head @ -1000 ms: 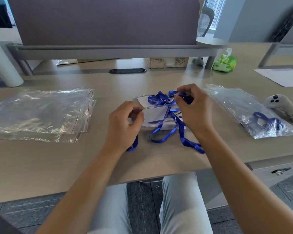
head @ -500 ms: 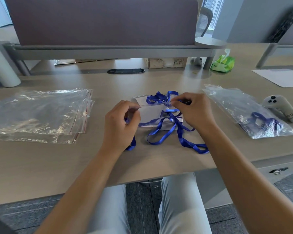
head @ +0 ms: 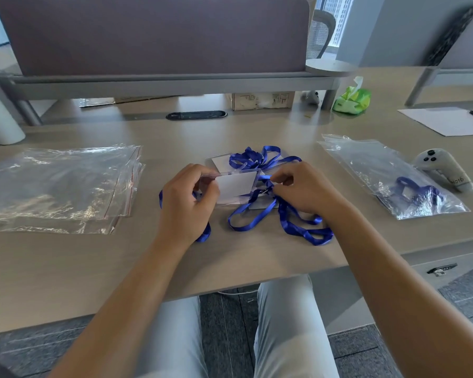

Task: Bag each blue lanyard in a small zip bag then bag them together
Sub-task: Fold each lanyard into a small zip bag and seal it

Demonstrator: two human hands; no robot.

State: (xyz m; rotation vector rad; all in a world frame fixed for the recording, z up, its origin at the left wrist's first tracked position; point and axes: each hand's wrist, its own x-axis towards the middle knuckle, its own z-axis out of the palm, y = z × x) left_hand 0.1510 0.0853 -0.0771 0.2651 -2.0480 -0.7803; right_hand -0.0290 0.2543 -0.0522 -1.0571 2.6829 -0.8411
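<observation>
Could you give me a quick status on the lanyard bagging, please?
Left hand holds clear badge holder; right hand pinches blue lanyard at its clip. One lanyard already in bag, right. Empty zip bags left. Nothing blocking.

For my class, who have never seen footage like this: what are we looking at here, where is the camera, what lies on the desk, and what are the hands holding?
There is no machine here. A person sits at a desk, and a wide-angle camera worn on the head looks forward and down, so you see both arms from the person's own viewpoint.

The left hand holds a clear badge holder with a white card inside. The right hand pinches the blue lanyard near its clip; its loose loops lie on the desk.

On the left lies a stack of empty zip bags. On the right, one large clear bag already has something blue in it. Beside it rests a white handheld controller. Farther back are a green tissue pack, a cardboard box and a sheet of paper.
</observation>
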